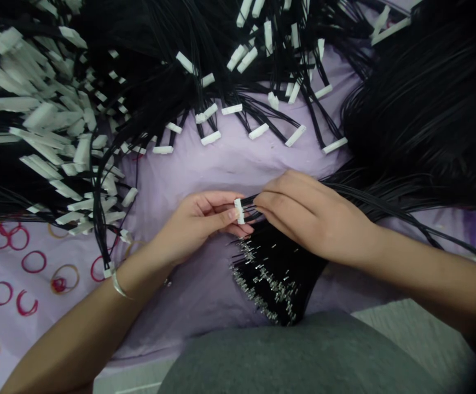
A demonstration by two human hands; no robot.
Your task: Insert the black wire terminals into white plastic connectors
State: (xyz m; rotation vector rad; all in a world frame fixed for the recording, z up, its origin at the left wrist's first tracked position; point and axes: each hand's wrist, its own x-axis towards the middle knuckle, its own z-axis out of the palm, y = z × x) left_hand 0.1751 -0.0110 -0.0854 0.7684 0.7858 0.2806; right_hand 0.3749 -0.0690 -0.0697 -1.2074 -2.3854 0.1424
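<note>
My left hand [199, 221] pinches a small white plastic connector [239, 211] between thumb and fingers. My right hand [307, 213] is closed on thin black wires [249, 203] that run into that connector. Just below both hands lies a fanned bundle of loose black wires [271, 273] with bare metal terminals at their ends. A thin bracelet [119, 285] sits on my left wrist.
Heaps of black wire harnesses with white connectors [49, 131] cover the left and the top [258, 131]. A thick mass of black wires [427, 104] fills the upper right. A lilac cloth [189, 175] printed with red rings covers the table. A grey-clad knee [295, 355] is below.
</note>
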